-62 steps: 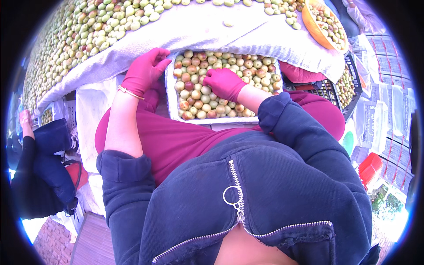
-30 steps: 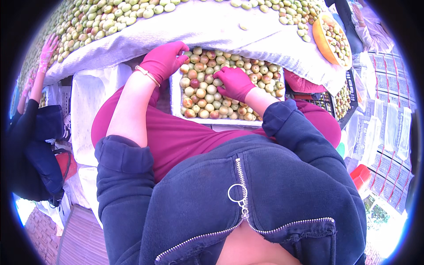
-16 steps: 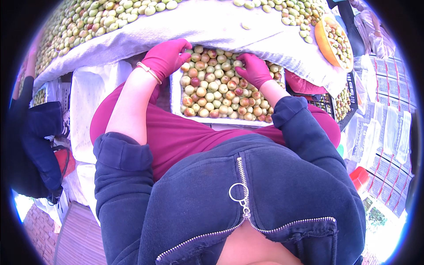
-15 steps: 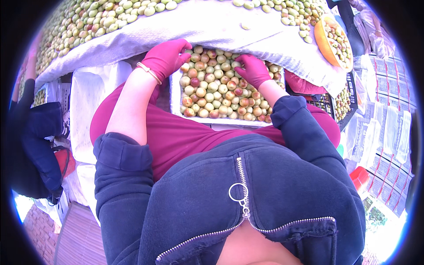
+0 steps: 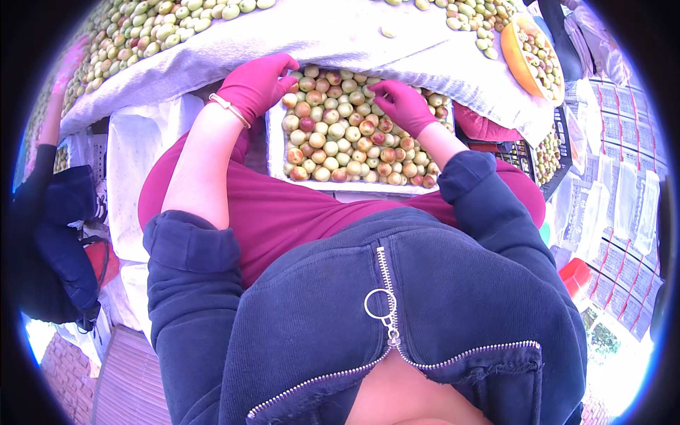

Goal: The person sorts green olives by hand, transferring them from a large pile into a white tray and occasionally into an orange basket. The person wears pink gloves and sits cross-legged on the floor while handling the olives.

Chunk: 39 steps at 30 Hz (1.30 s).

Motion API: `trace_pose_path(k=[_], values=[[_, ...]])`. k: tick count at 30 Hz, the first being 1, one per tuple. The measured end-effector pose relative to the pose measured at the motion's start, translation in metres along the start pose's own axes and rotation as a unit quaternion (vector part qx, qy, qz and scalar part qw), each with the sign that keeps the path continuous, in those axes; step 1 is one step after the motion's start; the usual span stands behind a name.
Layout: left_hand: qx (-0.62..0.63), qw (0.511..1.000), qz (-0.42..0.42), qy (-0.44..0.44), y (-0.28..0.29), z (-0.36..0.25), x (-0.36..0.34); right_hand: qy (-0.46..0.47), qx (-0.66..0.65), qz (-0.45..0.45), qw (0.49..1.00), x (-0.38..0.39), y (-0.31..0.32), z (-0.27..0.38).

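A crate with a white lining (image 5: 276,152) stands in front of my lap, filled with round green, yellow and reddish fruits (image 5: 343,145) that look like fresh jujubes. My left hand (image 5: 256,86), in a magenta glove, is at the crate's far left corner. Its thumb and fingers are apart, and no fruit shows between them. Over the fruits on the crate's far right side is my right hand (image 5: 405,106), gloved alike. The fingers point left and the thumb stands off from them; nothing held can be seen, though the palm is hidden.
A white cloth (image 5: 319,35) edges a sorting surface heaped with greener fruits (image 5: 152,32). An orange basket (image 5: 516,57) of fruits leans at the far right, above a black crate (image 5: 559,152). White crates (image 5: 142,184) stand left. Another person's dark sleeve (image 5: 44,163) shows at the far left.
The whole view has shifted slightly. My right hand has drawn a little left over the fruits. My left hand stays at the crate's far left corner.
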<state>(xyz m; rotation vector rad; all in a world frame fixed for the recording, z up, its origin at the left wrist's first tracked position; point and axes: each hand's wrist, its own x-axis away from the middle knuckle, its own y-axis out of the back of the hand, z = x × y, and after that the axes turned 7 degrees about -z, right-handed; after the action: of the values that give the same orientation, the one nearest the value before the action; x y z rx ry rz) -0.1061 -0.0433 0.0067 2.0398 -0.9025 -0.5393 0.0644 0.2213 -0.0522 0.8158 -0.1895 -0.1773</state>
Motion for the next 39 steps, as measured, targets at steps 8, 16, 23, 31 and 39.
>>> trace_pose_path(k=[8,16,23,31,39], values=[[0.001,1.000,0.006,0.002,0.000,-0.002,0.001,0.132,0.193,0.081,0.969,0.034,-0.014,0.027],[0.001,1.000,-0.007,-0.013,0.000,0.003,0.004,0.130,0.063,0.057,0.988,0.044,-0.016,0.042],[0.000,1.000,0.006,0.000,0.004,0.000,0.003,0.248,0.167,0.129,0.945,0.054,-0.044,0.045],[-0.008,1.000,0.009,0.009,0.002,-0.003,0.002,0.278,0.170,0.160,0.932,0.060,-0.045,0.041],[0.005,1.000,0.004,-0.007,0.000,0.003,0.002,0.051,-0.006,0.033,0.998,0.040,0.010,0.014]])
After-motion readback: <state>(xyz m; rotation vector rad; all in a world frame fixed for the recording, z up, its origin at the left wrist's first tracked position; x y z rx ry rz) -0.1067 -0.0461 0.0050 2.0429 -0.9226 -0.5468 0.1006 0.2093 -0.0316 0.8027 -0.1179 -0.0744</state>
